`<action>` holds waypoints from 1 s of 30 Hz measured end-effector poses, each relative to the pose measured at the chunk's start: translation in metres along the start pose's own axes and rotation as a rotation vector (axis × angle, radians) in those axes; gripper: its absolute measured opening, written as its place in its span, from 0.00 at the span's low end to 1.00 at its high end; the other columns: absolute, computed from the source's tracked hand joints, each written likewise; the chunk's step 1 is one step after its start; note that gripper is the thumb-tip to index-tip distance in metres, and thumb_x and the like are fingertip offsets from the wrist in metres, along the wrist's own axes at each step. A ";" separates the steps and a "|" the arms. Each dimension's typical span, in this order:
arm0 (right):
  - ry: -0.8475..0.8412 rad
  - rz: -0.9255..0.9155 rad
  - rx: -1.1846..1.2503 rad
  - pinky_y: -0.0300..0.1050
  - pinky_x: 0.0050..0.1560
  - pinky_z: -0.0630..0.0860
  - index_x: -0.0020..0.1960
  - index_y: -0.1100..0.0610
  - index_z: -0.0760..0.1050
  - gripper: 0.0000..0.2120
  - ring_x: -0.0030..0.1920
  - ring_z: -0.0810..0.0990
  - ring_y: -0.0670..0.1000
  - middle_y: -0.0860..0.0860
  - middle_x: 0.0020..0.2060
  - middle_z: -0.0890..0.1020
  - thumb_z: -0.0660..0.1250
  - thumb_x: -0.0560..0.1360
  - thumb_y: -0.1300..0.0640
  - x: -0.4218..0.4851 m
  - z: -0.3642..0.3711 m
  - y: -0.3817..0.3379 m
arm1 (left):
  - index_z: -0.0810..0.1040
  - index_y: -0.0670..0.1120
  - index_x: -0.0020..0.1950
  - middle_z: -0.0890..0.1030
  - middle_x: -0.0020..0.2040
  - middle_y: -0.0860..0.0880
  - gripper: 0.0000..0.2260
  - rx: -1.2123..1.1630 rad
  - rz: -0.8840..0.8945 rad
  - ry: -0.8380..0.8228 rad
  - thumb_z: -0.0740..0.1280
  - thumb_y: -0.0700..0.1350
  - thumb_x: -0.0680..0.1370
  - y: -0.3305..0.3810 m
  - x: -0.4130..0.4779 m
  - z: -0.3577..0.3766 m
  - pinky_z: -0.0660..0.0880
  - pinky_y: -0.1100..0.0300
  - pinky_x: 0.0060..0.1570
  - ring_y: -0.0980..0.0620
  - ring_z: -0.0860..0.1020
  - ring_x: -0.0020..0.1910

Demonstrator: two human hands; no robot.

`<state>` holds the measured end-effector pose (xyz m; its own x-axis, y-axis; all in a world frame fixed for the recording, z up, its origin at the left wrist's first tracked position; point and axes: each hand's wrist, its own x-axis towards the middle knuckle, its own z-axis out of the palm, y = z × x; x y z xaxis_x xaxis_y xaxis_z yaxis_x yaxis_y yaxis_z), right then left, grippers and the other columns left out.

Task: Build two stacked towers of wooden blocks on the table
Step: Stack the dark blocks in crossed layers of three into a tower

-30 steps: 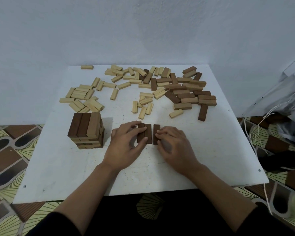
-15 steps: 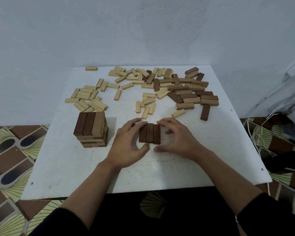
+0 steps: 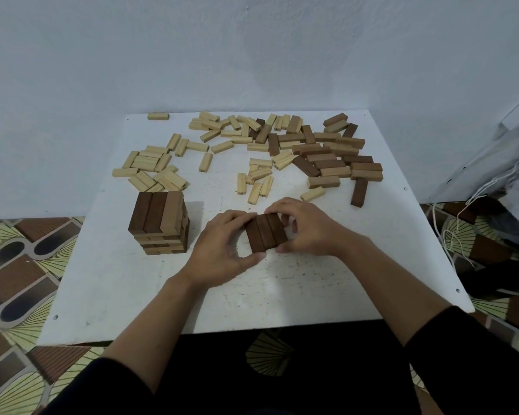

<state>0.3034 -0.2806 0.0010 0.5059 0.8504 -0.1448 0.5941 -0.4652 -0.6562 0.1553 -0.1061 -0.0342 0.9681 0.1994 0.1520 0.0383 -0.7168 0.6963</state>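
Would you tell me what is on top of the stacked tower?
The tower ends in three blocks side by side, two dark, one light; nothing rests on them. Lower layers' top faces are covered.

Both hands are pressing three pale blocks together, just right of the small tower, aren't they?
No. The three blocks between the left hand and the right hand are dark brown, not pale; the head view shows it. They do lie just right of the small tower.
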 end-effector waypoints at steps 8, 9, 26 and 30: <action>-0.114 -0.012 -0.016 0.34 0.46 0.68 0.67 0.53 0.74 0.32 0.52 0.74 0.48 0.47 0.58 0.73 0.81 0.65 0.59 0.004 -0.009 -0.007 | 0.75 0.54 0.67 0.72 0.60 0.57 0.29 0.004 0.000 -0.001 0.75 0.59 0.68 0.001 0.005 0.001 0.74 0.51 0.59 0.55 0.73 0.59; -0.120 -0.010 -0.027 0.36 0.46 0.68 0.67 0.53 0.74 0.32 0.52 0.73 0.47 0.47 0.58 0.72 0.81 0.65 0.59 0.005 -0.009 -0.008 | 0.76 0.54 0.66 0.72 0.59 0.57 0.29 -0.002 -0.002 0.004 0.76 0.59 0.67 0.001 0.005 0.002 0.75 0.51 0.58 0.55 0.73 0.58; 0.492 0.254 0.059 0.49 0.74 0.65 0.76 0.56 0.67 0.33 0.71 0.65 0.48 0.49 0.69 0.71 0.70 0.76 0.43 -0.047 0.053 -0.020 | 0.78 0.48 0.66 0.77 0.59 0.54 0.14 -0.251 -0.074 0.199 0.62 0.51 0.84 0.002 0.000 -0.001 0.74 0.60 0.57 0.57 0.76 0.60; 0.524 0.255 -0.127 0.49 0.74 0.57 0.78 0.56 0.60 0.48 0.73 0.60 0.51 0.51 0.72 0.68 0.62 0.69 0.27 -0.044 0.075 -0.032 | 0.77 0.44 0.67 0.78 0.61 0.50 0.16 -0.261 0.001 0.234 0.54 0.47 0.87 0.003 0.001 0.002 0.74 0.54 0.61 0.52 0.76 0.63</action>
<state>0.2147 -0.2845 -0.0273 0.8643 0.4883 0.1204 0.4675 -0.6919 -0.5502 0.1567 -0.1095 -0.0338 0.8837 0.3682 0.2890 -0.0570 -0.5283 0.8472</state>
